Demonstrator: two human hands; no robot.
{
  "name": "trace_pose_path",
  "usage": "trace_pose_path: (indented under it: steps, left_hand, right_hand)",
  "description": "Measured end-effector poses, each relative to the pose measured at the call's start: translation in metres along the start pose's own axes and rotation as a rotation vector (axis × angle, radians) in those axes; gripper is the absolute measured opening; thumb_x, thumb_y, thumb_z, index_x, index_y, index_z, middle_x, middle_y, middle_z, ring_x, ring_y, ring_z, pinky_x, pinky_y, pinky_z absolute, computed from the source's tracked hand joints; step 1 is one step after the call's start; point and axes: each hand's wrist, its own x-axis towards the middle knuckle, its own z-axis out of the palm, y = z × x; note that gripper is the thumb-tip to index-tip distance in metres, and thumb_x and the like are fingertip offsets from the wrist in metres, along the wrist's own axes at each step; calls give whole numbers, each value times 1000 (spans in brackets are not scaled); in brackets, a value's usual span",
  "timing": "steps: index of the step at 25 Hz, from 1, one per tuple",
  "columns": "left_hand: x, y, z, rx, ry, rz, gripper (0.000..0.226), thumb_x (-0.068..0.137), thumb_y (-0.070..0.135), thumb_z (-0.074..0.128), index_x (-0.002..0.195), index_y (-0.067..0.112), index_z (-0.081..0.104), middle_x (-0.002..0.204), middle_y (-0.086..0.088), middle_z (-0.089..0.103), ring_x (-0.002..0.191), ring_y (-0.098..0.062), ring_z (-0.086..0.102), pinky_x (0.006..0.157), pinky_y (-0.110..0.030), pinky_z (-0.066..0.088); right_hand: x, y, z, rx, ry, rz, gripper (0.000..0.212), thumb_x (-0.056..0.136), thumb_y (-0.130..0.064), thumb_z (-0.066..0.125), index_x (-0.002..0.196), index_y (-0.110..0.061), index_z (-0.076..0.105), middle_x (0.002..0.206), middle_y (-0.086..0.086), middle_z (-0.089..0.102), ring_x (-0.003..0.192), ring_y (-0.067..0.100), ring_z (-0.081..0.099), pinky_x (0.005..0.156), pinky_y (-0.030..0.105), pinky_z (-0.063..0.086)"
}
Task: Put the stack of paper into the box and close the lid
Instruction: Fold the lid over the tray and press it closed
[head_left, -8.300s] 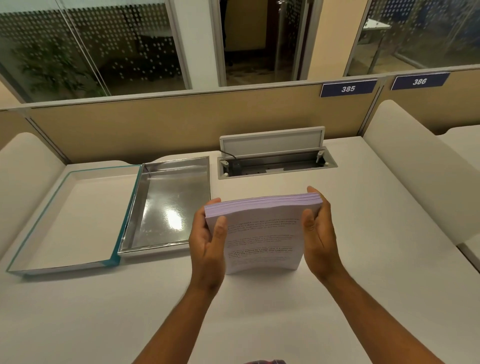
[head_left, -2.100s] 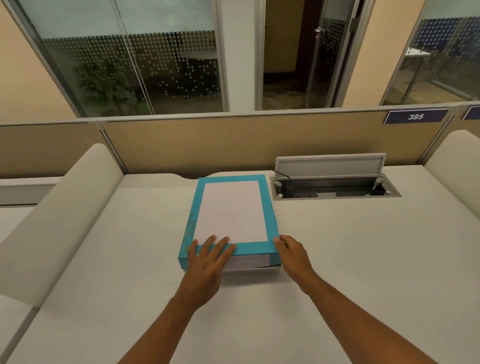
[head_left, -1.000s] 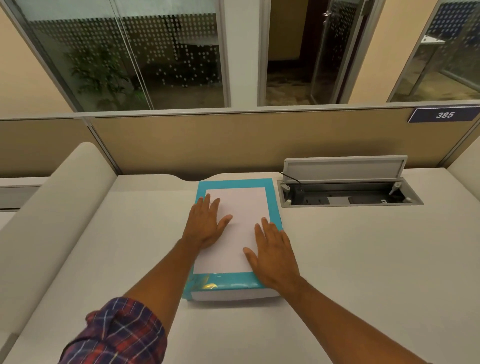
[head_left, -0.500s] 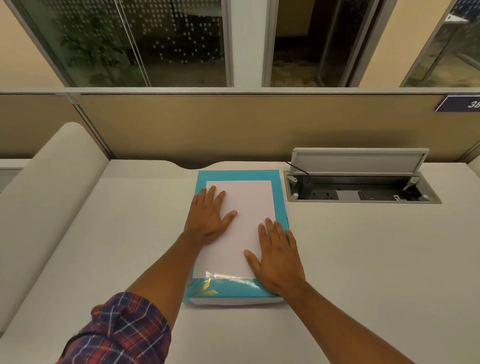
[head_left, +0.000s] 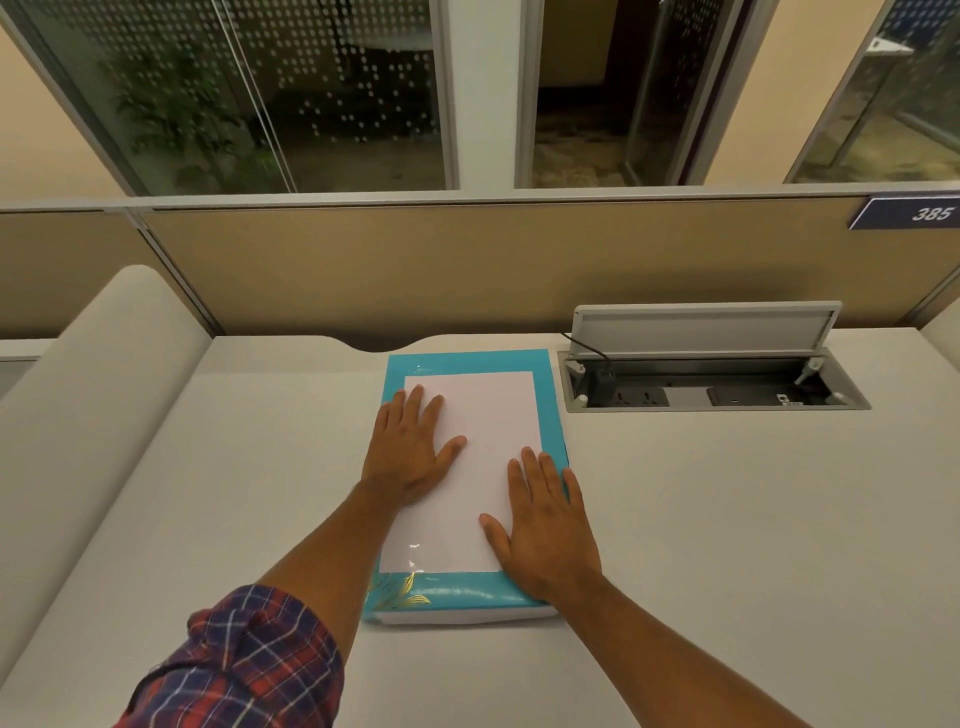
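The box (head_left: 467, 597) lies shut on the desk in front of me, its teal lid (head_left: 488, 415) showing a white middle panel and gold leaves at the near left corner. My left hand (head_left: 408, 449) rests flat on the lid's left half, fingers spread. My right hand (head_left: 545, 525) lies flat on the lid's near right part, fingers spread and reaching the right edge. The stack of paper is hidden; the lid covers the box.
An open power socket tray (head_left: 711, 389) with a raised flap and a plugged-in black cable sits in the desk to the right of the box. A tan partition (head_left: 467, 270) runs along the back. A padded white divider (head_left: 88, 415) borders the left.
Over eight seconds the paper stack left my hands and the lid came down on the box. In the last second both hands stay flat on the lid; only the camera shifted slightly.
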Motion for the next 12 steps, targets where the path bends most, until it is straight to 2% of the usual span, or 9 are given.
trace_pose_path:
  steps: [2,7,9,12]
  left_hand:
    - [-1,3,0,28,-26,-6,89,96,77,16,170,27,7,181,-4,-4,167,-33,-3,136,-52,3]
    - [-37,19,6,59,-34,35,86,103,70,17,170,20,-1,180,-9,-10,167,-30,-9,136,-50,0]
    - [-61,30,8,66,-35,54,86,103,69,15,170,17,-3,180,-11,-11,167,-31,-9,136,-50,-1]
    - [-96,55,8,31,-17,34,92,98,72,7,168,14,-10,179,-11,-15,167,-30,-12,136,-50,0]
  right_hand:
    - [-1,0,0,6,-15,-5,98,93,-81,-3,170,-21,9,180,5,3,166,32,3,130,48,-9]
    - [-3,2,-8,34,-23,-1,88,102,-71,16,170,-16,3,180,6,2,166,31,2,129,45,-9]
    - [-9,8,-12,32,-19,-4,88,101,-70,11,170,-16,-1,180,6,-2,166,31,1,131,45,-7]
    - [-20,31,-23,50,-49,40,97,91,-78,-8,168,-19,-11,180,4,-11,166,30,-4,134,49,-4]
